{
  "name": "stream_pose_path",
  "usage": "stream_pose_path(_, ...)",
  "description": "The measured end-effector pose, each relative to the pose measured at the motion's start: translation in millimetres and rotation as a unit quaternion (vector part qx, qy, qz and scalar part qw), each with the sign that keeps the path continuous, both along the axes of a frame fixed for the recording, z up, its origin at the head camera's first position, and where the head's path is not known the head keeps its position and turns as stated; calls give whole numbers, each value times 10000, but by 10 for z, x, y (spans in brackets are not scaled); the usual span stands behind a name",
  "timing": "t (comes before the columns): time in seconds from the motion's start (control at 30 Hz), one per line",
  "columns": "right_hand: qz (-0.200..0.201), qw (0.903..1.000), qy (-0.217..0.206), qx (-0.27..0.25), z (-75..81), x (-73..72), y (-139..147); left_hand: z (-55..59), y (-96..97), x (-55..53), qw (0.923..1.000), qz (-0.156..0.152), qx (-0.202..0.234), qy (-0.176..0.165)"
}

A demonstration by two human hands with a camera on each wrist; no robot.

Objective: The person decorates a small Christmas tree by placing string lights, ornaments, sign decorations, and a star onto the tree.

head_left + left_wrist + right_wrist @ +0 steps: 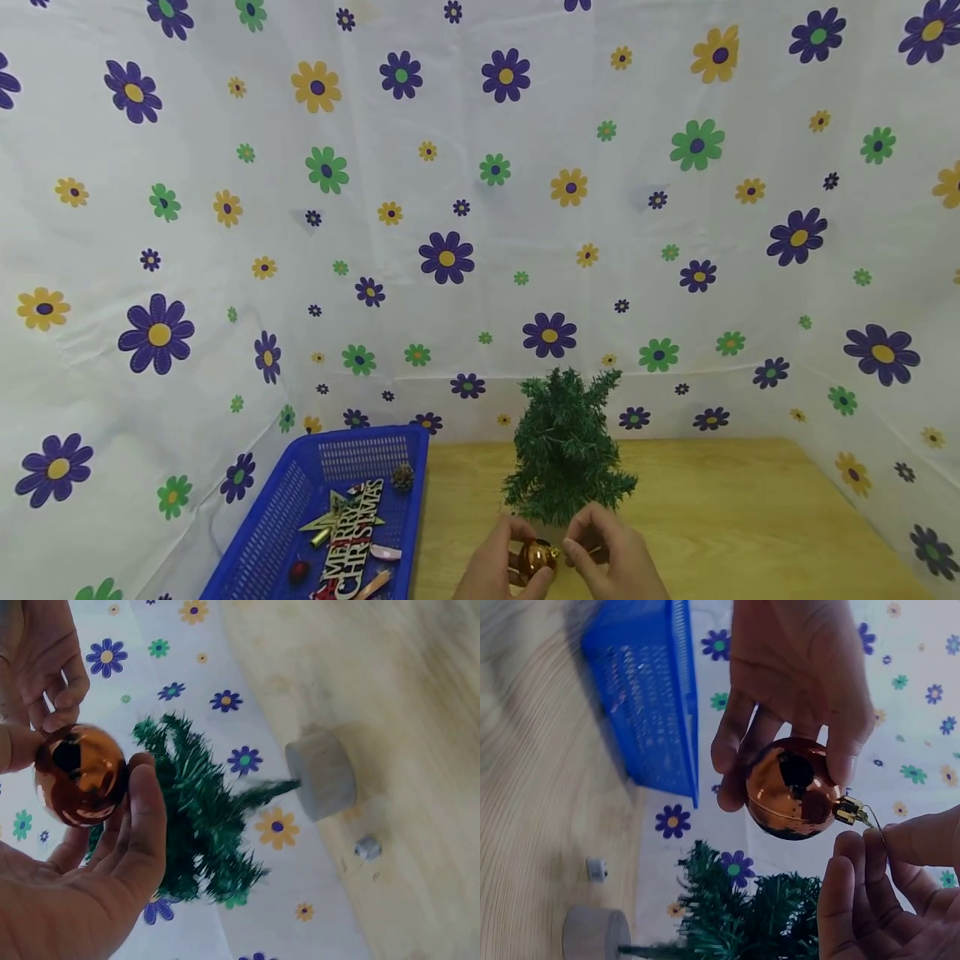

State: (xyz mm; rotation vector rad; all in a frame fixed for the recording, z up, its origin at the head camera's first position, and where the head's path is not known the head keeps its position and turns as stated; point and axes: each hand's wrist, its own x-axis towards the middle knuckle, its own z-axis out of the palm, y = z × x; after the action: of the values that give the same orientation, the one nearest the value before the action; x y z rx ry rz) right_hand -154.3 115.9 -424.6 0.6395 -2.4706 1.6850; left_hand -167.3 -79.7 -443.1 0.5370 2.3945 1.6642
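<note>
In front of the green tree (566, 450), the head view shows the left hand (489, 565) curled round a copper ball (537, 557). The left wrist view adds the tree's base (324, 778); the right wrist view, the right hand (907, 934) pinching the ball's loop (877, 820) (golden cap (847, 811) below).

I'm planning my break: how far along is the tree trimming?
Done: the tree stands upright on its base, no ornament visible. In hand: the left grip holds a copper bauble; the right grip pinches its thread. Remaining, probably: hanging that, then perhaps the Merry Christmas sign in the blue basket.
</note>
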Motion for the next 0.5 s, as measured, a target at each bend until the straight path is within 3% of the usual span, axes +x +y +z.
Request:
stream_pose_path(0.07,116,9994,292,127,-21,6,6,-58,17,-16,9995,-184,4,-265)
stream_pose_path(0.17,320,9963,684,418,-65,9,18,-153,32,-31,9975,-616,-77,-339)
stream_pose_path(0.3,508,9906,954,834,-132,3,36,-249,81,-27,9923,-1042,222,-633)
stream_pose_path(0.43,637,9908,752,931,-169,12,76,-288,159,-4,9890,-875,624,-1020)
stream_pose_path(0.5,628,9915,631,950,-175,23,105,-299,190,10,9911,-789,632,-869)
